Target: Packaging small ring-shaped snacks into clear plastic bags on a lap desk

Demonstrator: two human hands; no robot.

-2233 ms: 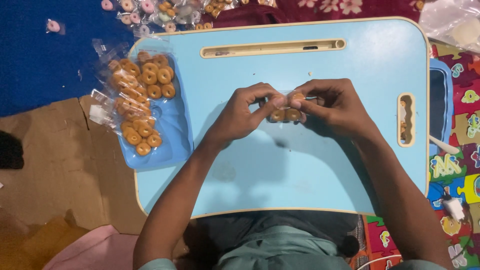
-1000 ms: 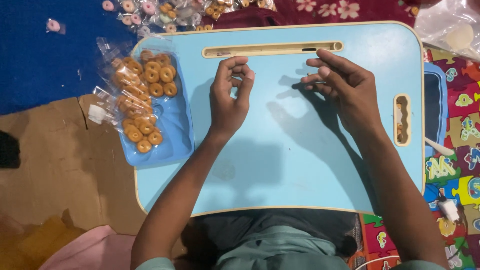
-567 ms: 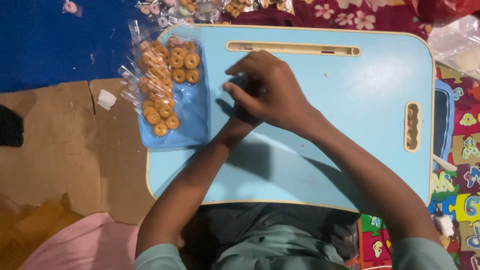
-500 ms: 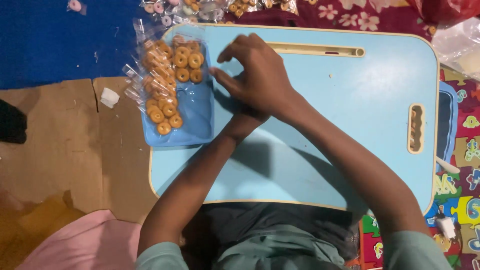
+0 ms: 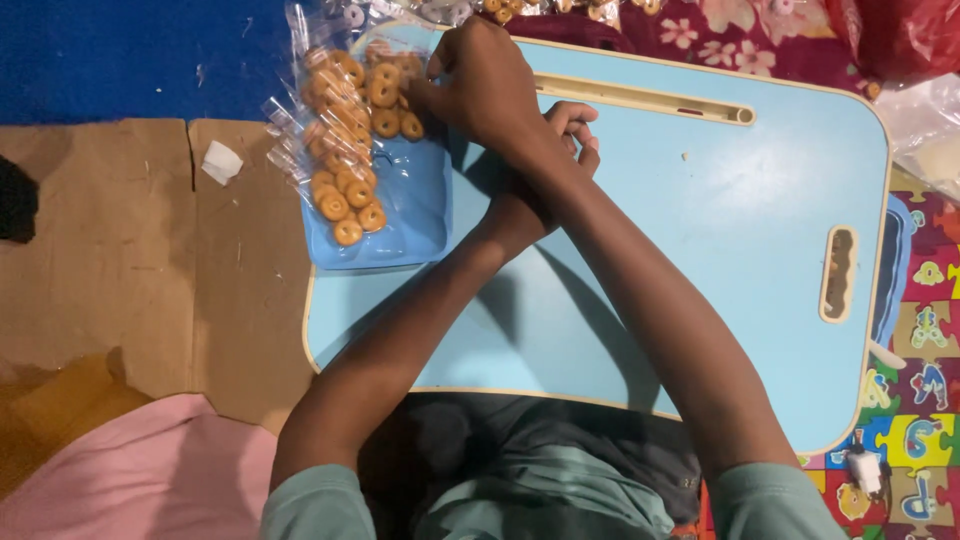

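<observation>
While the right hand crosses over the left hand, its fingers touch the packets of ring biscuits piled on the blue tray at the tabletop's far left corner; whether either hand grips anything is hidden.

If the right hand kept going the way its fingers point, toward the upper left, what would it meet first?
Probably the clear packets of orange rings heaped on the blue tray. The right hand already has its fingertips at their edge; contact is unclear.

Light blue lap table, blue tray of golden-brown ring snacks, bright puzzle-patterned mat.
</observation>
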